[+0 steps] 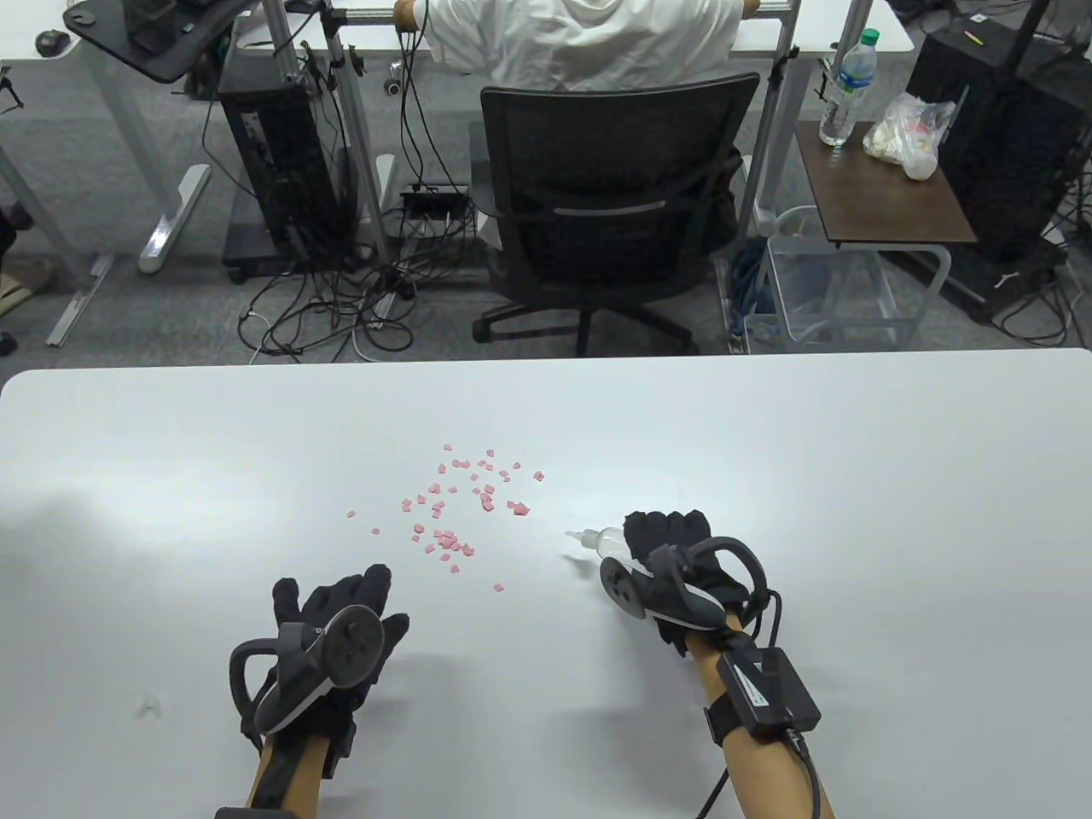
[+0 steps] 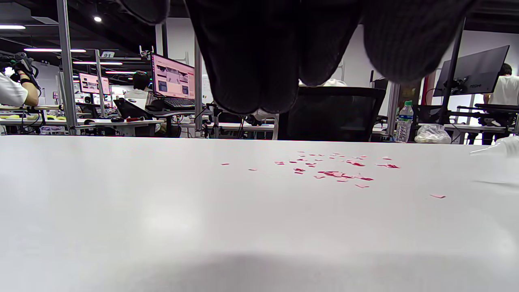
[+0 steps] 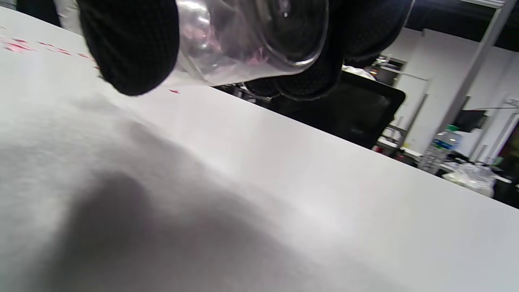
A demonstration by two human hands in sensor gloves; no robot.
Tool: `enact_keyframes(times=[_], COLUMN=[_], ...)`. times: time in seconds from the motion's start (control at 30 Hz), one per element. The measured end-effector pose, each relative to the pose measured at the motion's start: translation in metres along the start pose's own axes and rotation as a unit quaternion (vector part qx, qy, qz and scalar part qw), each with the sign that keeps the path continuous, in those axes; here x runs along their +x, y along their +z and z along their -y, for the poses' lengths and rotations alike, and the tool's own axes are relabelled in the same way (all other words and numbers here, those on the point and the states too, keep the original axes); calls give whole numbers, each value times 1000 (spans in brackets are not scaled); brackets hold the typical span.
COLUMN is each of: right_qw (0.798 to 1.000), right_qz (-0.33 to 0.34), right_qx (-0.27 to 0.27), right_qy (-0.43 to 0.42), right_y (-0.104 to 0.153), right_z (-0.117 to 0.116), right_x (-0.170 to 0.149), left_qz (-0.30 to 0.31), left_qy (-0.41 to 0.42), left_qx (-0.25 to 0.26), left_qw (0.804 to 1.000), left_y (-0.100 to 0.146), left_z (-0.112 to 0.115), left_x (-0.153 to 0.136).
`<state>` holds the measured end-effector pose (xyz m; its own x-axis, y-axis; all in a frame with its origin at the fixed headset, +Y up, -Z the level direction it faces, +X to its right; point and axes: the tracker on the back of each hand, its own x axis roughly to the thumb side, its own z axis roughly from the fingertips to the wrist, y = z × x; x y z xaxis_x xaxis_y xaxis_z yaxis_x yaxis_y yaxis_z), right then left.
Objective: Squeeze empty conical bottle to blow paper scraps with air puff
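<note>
Bottle (image 1: 607,541), gripped in the right hand (image 1: 674,563), lies with its long axis pointing its nozzle left toward the paper scraps (image 1: 461,508); the left hand (image 1: 337,631) rests open, nearer them.

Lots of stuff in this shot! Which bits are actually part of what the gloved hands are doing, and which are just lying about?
Part of the job:
- clear bottle, held by the right hand
- pink paper scraps on the white table

Just lying about:
- office chair
- water bottle
- plastic bag
- left hand, holding nothing
</note>
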<state>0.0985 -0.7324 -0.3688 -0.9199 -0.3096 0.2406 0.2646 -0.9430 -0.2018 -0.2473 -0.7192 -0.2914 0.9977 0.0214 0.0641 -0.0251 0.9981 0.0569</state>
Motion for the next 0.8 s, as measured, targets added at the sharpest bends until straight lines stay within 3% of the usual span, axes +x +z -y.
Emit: enact_keyframes(times=[0.13, 0.33, 0.47, 0.6, 0.8], right_qw=[999, 1000, 999, 1000, 998], right_qz=[28, 4, 15, 1, 37], right_qx=[-32, -3, -19, 9, -46], right_qy=[0, -7, 42, -3, -15], right_y=[2, 1, -1, -1, 2], right_z=[0, 1, 1, -1, 8], right_x=[-1, -1, 0, -6, -4], left_qz=[0, -2, -2, -1, -1], left_qy=[0, 0, 2, 2, 1], left_qx=[1, 1, 1, 2, 1], left_qw=[1000, 1000, 1000, 1000, 1000], left_y=[0, 0, 0, 0, 0], left_z=[0, 0, 0, -1, 0], left_x=[0, 0, 0, 0, 0])
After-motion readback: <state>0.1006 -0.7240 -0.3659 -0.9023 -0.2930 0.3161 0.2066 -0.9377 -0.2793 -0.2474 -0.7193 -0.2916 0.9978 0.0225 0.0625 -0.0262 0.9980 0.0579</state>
